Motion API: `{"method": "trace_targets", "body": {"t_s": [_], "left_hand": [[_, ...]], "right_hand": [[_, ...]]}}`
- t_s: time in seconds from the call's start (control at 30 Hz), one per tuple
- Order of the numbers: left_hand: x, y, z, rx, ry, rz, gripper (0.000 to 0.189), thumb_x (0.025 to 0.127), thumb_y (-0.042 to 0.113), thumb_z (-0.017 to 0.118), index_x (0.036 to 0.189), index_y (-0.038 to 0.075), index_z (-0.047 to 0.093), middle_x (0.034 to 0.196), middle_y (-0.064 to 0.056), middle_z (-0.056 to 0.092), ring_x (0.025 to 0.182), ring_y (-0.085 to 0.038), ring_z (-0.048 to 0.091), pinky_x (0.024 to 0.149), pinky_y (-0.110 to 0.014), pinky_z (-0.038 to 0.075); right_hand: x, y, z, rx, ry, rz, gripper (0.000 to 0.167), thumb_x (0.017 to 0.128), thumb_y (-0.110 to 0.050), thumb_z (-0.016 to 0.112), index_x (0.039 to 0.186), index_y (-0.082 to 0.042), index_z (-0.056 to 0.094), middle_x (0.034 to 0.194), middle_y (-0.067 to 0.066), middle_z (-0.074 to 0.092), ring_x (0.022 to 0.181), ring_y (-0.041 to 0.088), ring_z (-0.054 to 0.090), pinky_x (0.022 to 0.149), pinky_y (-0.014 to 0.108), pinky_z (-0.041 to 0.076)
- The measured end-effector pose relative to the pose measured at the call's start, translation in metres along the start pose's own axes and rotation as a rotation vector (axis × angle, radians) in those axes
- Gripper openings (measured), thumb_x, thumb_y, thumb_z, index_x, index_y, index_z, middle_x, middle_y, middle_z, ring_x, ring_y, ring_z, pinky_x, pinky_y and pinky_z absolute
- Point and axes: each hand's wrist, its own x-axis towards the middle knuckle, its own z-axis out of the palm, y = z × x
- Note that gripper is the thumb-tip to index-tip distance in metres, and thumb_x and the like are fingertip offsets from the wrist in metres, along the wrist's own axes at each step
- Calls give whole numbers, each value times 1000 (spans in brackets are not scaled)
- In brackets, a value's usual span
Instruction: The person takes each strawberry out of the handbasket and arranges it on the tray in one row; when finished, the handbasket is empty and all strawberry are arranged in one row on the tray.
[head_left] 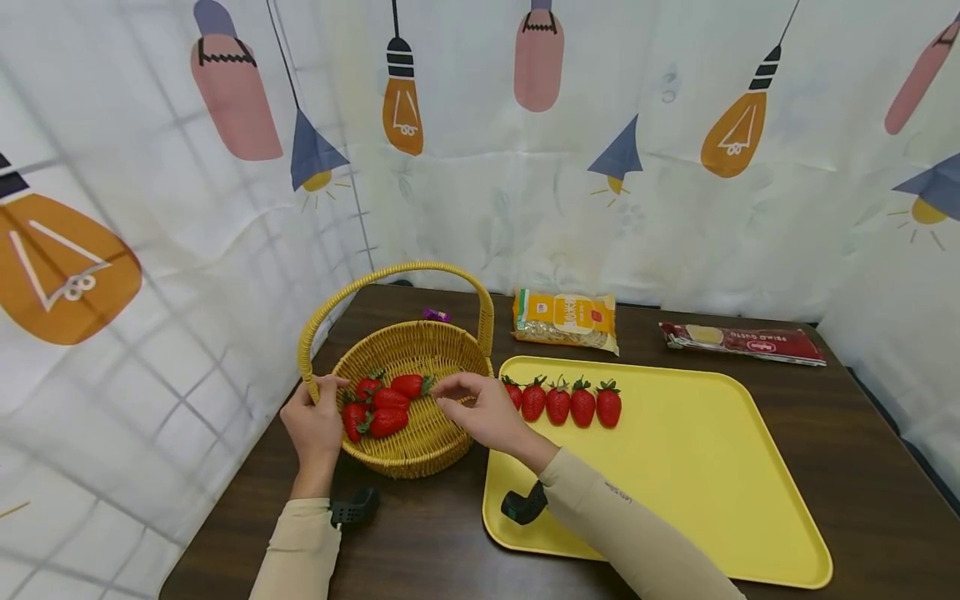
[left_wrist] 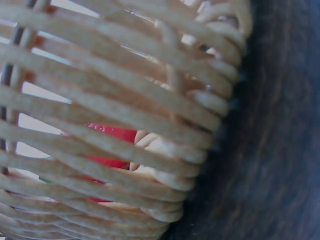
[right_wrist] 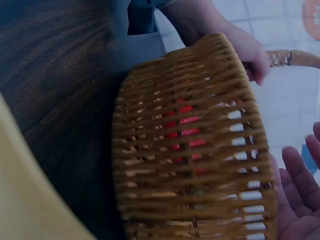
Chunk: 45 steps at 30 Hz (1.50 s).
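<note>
In the head view a yellow woven basket (head_left: 420, 463) with a tall hoop handle stands at the left of the table, several red strawberries (head_left: 390, 398) lying in its left half. My left hand (head_left: 315, 417) grips the basket's left rim beside the foot of the handle. Over the right part of the basket hovers my right hand (head_left: 480, 408), its fingers loosely bent and holding nothing. The right wrist view shows those fingers (right_wrist: 300, 175) spread apart past the rim. A row of several strawberries (head_left: 558, 403) lies along the upper left of a yellow tray (head_left: 675, 467).
Behind the tray lie a yellow grain packet (head_left: 566, 320) and a dark red packet (head_left: 742, 343). A small purple wrapped item (head_left: 436, 315) is behind the basket. The patterned curtain (head_left: 480, 208) borders the dark wooden table (head_left: 420, 550) at the back and sides.
</note>
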Motion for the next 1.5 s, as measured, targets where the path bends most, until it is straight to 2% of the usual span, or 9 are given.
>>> {"method": "trace_targets", "body": {"t_s": [0.33, 0.43, 0.57, 0.63, 0.9, 1.03, 1.17, 1.33, 1.5], "left_hand": [[0, 2, 0, -16, -9, 0, 37, 99, 21, 55, 76, 2, 76, 46, 2, 45, 39, -8, 21, 41, -26, 20], [0, 2, 0, -17, -1, 8, 36, 99, 20, 55, 75, 2, 75, 50, -5, 52, 39, -8, 23, 42, -26, 21], [0, 1, 0, -11, 4, 15, 37, 100, 20, 55, 75, 2, 75, 56, -14, 56, 41, -9, 27, 45, -25, 24], [0, 0, 1, -6, 3, 16, 37, 100, 21, 54, 75, 2, 75, 56, -15, 56, 41, -9, 28, 46, -25, 25], [-1, 0, 1, 4, 12, 3, 39, 100, 22, 54, 74, 1, 75, 57, -15, 58, 42, -10, 28, 47, -25, 25], [1, 1, 2, 0, 2, 12, 38, 100, 21, 54, 75, 1, 75, 51, -9, 51, 41, -10, 27, 44, -25, 24], [3, 1, 1, -17, -3, 16, 37, 100, 21, 55, 75, 1, 75, 50, -5, 50, 42, -10, 26, 43, -25, 23], [2, 0, 1, -35, -15, 10, 34, 99, 19, 56, 77, 1, 75, 52, -1, 56, 40, -8, 30, 46, -24, 27], [2, 0, 1, -36, -22, 7, 34, 99, 19, 56, 78, 1, 74, 53, -3, 57, 39, -8, 31, 45, -24, 28]], "right_hand": [[32, -1, 28, -37, -86, 27, 22, 92, -19, 68, 111, -9, 72, 105, 1, 70, 93, 9, 63, 80, 26, 51], [41, 1, 34, 63, -120, 64, 26, 92, -18, 67, 114, -4, 70, 107, 4, 70, 95, 16, 65, 82, 31, 53], [53, 5, 39, 240, -148, 146, 29, 93, -14, 66, 118, 1, 67, 110, 10, 68, 103, 38, 63, 87, 48, 53], [58, 6, 42, 267, -155, 176, 31, 93, -13, 66, 119, 4, 65, 110, 8, 68, 105, 41, 62, 88, 50, 52], [72, 12, 45, 119, -198, 214, 30, 93, -12, 62, 120, 1, 66, 116, 16, 67, 95, 17, 66, 86, 42, 53], [75, 14, 46, -5, -232, 223, 28, 92, -16, 64, 118, -6, 69, 111, 5, 70, 91, 7, 63, 80, 30, 52], [78, 17, 49, -123, -331, 212, 29, 92, -21, 65, 119, -11, 70, 111, -5, 70, 96, 3, 61, 81, 22, 49], [77, 20, 53, -259, -492, 166, 33, 94, -23, 65, 124, -11, 67, 119, -2, 68, 103, 3, 61, 86, 19, 47], [74, 21, 54, -321, -585, 124, 36, 93, -21, 65, 128, -10, 65, 124, -1, 66, 108, 3, 59, 91, 18, 45]]}}
